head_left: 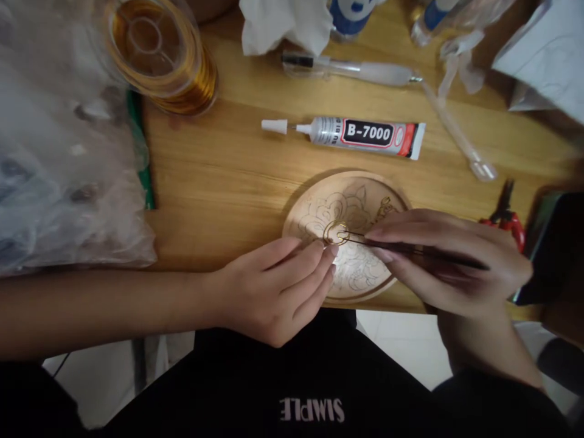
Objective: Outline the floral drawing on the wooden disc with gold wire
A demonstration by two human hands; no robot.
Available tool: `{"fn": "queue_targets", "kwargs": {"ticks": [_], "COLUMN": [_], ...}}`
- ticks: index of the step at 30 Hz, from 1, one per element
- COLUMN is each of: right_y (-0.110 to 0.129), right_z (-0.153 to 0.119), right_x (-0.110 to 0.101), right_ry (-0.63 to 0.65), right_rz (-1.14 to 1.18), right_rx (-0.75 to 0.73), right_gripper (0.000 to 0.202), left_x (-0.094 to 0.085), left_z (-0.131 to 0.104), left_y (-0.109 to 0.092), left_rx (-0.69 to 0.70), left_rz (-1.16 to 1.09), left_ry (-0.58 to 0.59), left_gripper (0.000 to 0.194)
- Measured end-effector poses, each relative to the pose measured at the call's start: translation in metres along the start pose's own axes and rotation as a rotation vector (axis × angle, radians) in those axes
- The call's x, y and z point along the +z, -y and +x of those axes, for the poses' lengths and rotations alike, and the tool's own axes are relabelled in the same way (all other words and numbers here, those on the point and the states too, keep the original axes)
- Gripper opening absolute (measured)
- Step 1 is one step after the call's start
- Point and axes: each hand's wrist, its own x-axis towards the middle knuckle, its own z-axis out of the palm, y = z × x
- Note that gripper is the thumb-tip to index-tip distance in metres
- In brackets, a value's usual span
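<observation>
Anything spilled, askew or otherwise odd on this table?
One minor thing: the white conical plastic cap sits apart from the white nozzle of the silver, black and red tube marked B-7000, a thin pin showing between, so it looks not fully closed. I see no spill; the visible part of the round pale wooden plate looks undamaged.

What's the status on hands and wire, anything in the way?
Right hand grips tweezers, tips at gold wire. Left hand at wire's edge, grip unclear. Wire over wooden plate. No obstruction seen; glue tube apart.

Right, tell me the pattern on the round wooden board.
The round wooden board carries flower-like line drawings, seen best in the head view.
</observation>
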Motion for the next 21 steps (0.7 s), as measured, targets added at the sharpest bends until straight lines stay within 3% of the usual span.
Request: {"fn": "queue_targets", "kwargs": {"ticks": [6, 21], "right_y": [-0.0008, -0.0062], "right_z": [-0.0019, 0.0012], "right_x": [-0.0026, -0.0051], "right_ry": [0.1, 0.099], "right_rz": [-0.033, -0.002], "right_rx": [-0.012, -0.09], "right_gripper": [0.038, 0.033], "left_x": [-0.0007, 0.0006], "left_z": [0.0009, 0.0008], "left_y": [0.0007, -0.0034], "left_rx": [-0.011, -0.1], "left_rz": [0.012, -0.096], "left_ry": [0.037, 0.07], "left_gripper": [0.019, 0.022]}}
